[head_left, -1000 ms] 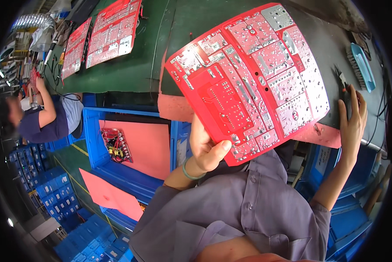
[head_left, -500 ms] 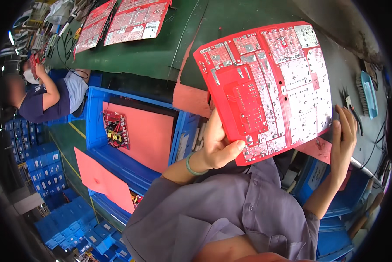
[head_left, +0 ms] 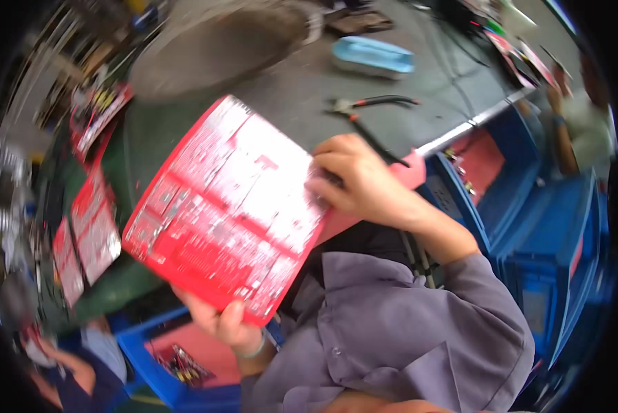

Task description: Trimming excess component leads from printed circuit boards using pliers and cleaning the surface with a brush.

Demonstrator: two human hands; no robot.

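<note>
Red, flat, stiff circuit-board panel point(head_left: 230, 206) is held up above the grey desk point(head_left: 419, 117). Left hand point(head_left: 228, 323) pinches its lower edge; right hand point(head_left: 360, 182) grips its right edge, fingers curled. It looks light but fragile, best held by its bare edges.

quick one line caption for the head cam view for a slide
Both hands, left hand and right hand, hold a large red circuit board panel above a grey workbench with pliers.
</note>
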